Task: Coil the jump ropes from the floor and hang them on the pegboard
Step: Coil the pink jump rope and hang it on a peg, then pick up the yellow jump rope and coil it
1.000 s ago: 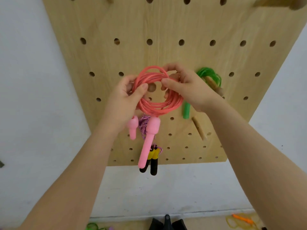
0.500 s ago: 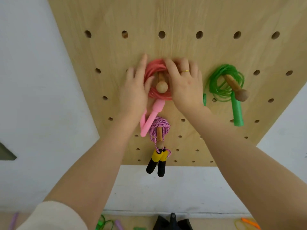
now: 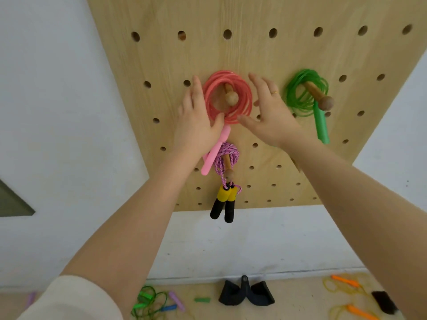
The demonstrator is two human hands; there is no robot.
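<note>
Both hands, left hand [image 3: 196, 121] and right hand [image 3: 270, 116], loose-fingered flanking pink coil [image 3: 227, 97] on peg [image 3: 231, 98]; risk: unsecured loops slip off peg.

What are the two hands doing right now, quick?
Left hand: open, fingers straight, beside the pink rope coil on its peg.
Right hand: open, fingers spread, holding nothing.

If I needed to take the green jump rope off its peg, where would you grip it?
Probably grip the green jump rope at the coil's left arc, reaching in from the front, then slide it outward over the peg's knobbed tip; the handle hangs loose.
</note>
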